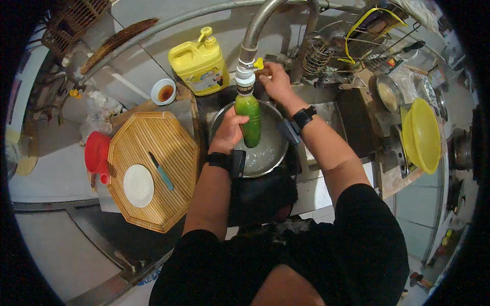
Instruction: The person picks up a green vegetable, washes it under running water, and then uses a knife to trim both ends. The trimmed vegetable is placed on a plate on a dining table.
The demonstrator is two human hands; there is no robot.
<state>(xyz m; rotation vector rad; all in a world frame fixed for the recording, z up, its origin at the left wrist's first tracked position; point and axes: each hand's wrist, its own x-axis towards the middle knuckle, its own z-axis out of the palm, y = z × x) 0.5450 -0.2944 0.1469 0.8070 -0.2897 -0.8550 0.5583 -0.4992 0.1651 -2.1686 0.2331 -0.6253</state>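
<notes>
My left hand (pixel 229 131) holds a green cucumber-like vegetable (pixel 249 120) upright, directly below the white nozzle of the faucet (pixel 245 76). Beneath it is a round metal basin (pixel 273 164) with bubbly water, set in the sink. Beside the nozzle, my right hand (pixel 275 82) has its fingers at the yellow valve handle (pixel 259 63); whether they grip it cannot be told. Both wrists wear black bands with a device.
Left of the sink lies a bamboo tray (pixel 176 145) with a white plate (pixel 138 185) and a teal-handled knife (pixel 164 177). Behind stand a yellow jug (pixel 199 65) and a small bowl (pixel 164 91). A red dipper (pixel 97 152) is far left, a yellow basin (pixel 421 135) right.
</notes>
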